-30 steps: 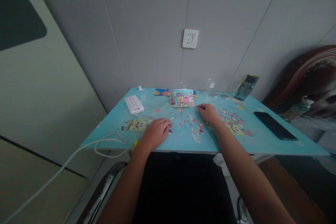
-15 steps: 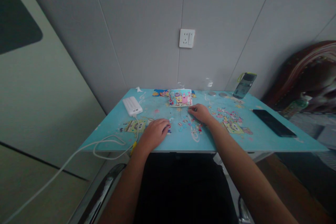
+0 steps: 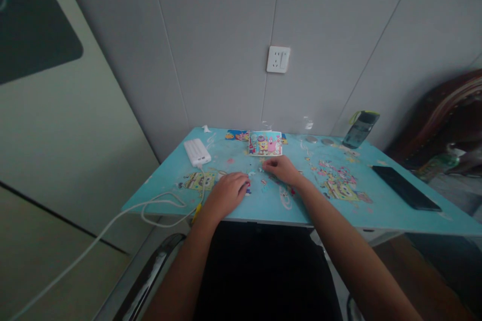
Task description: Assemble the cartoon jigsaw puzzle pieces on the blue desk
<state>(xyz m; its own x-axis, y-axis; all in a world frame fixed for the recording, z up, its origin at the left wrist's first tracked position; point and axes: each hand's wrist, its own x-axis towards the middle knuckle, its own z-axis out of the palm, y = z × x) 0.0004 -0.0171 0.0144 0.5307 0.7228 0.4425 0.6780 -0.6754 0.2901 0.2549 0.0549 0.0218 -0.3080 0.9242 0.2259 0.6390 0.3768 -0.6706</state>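
Small colourful flat pieces [image 3: 264,183] lie scattered on the blue, cartoon-printed table top [image 3: 233,213]. My left hand [image 3: 230,191] rests low on the table, its fingers bent and the thumb close to them. A small red-and-blue piece [image 3: 248,186] sticks out at its fingertips. To its right, my right hand [image 3: 281,168] has thumb and fingers drawn together in a pinch just above the table. Whatever is between those fingertips is too small to make out. Behind both hands, a picture card [image 3: 265,143] with cartoon figures leans upright.
At the left lies a white power bank [image 3: 197,152] with a white cable [image 3: 113,225] running off the table. A dark phone [image 3: 405,187] and a tilted water bottle [image 3: 360,129] are on the right. Round clear discs [image 3: 311,139] lie near the wall, below a wall socket [image 3: 278,59].
My right hand has moved a little left and toward me, away from the card's lower corner. My left hand stays about where it was. The whole view has shifted slightly.
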